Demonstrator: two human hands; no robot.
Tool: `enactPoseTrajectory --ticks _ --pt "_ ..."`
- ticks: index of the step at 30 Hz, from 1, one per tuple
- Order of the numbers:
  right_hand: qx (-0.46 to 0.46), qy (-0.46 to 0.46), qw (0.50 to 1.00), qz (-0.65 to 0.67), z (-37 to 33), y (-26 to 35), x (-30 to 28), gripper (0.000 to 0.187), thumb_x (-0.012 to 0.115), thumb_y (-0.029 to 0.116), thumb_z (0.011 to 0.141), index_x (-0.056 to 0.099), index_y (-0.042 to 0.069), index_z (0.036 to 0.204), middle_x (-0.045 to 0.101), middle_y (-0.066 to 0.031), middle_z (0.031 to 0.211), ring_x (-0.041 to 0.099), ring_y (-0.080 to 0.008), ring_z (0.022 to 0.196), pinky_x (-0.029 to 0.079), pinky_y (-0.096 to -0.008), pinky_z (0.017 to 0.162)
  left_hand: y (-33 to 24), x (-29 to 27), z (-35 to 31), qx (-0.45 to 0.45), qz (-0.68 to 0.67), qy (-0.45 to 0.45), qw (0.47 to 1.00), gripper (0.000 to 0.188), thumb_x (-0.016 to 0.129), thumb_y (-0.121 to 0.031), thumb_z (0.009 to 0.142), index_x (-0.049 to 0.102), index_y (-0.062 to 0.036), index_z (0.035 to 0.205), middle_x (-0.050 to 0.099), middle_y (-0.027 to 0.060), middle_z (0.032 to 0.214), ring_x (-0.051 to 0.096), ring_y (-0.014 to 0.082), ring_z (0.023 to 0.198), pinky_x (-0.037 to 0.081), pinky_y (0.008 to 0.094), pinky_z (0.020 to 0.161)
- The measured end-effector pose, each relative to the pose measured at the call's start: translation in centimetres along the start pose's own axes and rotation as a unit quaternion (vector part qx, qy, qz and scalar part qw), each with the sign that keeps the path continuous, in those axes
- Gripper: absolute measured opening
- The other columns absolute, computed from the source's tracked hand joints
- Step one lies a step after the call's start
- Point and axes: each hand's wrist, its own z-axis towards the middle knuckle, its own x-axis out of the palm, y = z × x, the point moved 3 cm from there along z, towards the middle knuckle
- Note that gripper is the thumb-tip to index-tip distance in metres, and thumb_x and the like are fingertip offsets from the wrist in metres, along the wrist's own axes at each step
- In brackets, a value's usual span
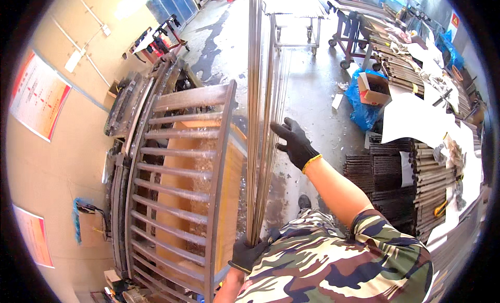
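A long bundle of thin metal rods (254,120) runs upright through the middle of the view, some strands fanning out on its right side. Low down, my left hand (247,254) in a dark glove is closed around the bundle's near end, close to my body. Higher up, my right hand (294,142), in a dark glove with a yellow cuff, is beside the rods on their right. Its fingers are apart, and the tips come near the outer strands; whether they touch cannot be told. Just left of the rods stands a slatted metal rack (221,146).
Behind the rack's bars is a brown board (229,209). At right lie stacked metal bars (432,188), white sheets (414,118) and an open cardboard box (373,89) on blue plastic. Wheeled carts (295,44) stand at the back. A wall with posters (40,97) borders the left.
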Motion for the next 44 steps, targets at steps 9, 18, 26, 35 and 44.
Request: enactPoseTrajectory --ticks 9,18,26,35,44 --pt "-0.002 0.12 0.993 0.021 9.9 7.2 0.0 0.038 0.07 0.017 0.083 0.058 0.0 0.115 0.062 -0.0055 0.095 0.061 -0.0153 0.08 0.051 -0.0297 0.07 -5.1 5.0 9.2 -0.113 -0.024 0.041 0.992 0.021 0.078 -0.015 0.074 0.06 -0.0038 0.079 0.057 0.0001 0.06 0.05 0.0075 0.051 0.04 0.026 0.045" --pt "0.096 0.188 0.977 0.025 24.1 8.0 -1.6 0.031 0.071 0.005 0.08 0.061 -0.003 0.108 0.065 -0.0113 0.103 0.065 -0.0202 0.09 0.054 -0.0332 0.079 -5.8 4.5 19.2 -0.129 -0.268 0.097 0.95 0.027 0.067 -0.01 0.078 0.06 0.0002 0.102 0.058 0.0022 0.07 0.053 0.0114 0.058 0.042 0.0253 0.052" --pt "0.09 0.101 0.989 -0.062 38.4 12.0 1.7 0.027 0.067 0.005 0.081 0.061 -0.003 0.105 0.064 -0.0133 0.1 0.065 -0.0207 0.086 0.054 -0.0355 0.075 -13.5 3.4 31.3 -0.081 -0.307 0.096 0.944 0.033 0.068 -0.024 0.081 0.061 0.001 0.102 0.065 0.0066 0.088 0.06 0.0156 0.079 0.049 0.0296 0.07" --pt "0.147 0.206 0.964 0.083 55.1 15.6 2.6 0.025 0.063 0.018 0.087 0.059 -0.003 0.101 0.064 -0.0126 0.097 0.064 -0.0221 0.086 0.054 -0.0362 0.073 -19.5 1.4 45.6 -0.095 -0.113 0.089 0.985 0.043 0.063 -0.039 0.086 0.061 0.0016 0.102 0.066 0.0098 0.089 0.062 0.0196 0.082 0.049 0.0334 0.073" --pt "0.102 0.088 0.945 0.298 85.3 25.3 0.2 0.072 0.02 0.057 0.097 0.059 -0.003 0.099 0.065 -0.0213 0.097 0.062 -0.0304 0.094 0.05 -0.0443 0.088 -29.6 4.2 62.4 -0.12 -0.032 -0.017 0.992 0.037 0.063 -0.019 0.08 0.065 -0.0064 0.115 0.069 0.0129 0.1 0.063 0.0208 0.095 0.048 0.0294 0.082"
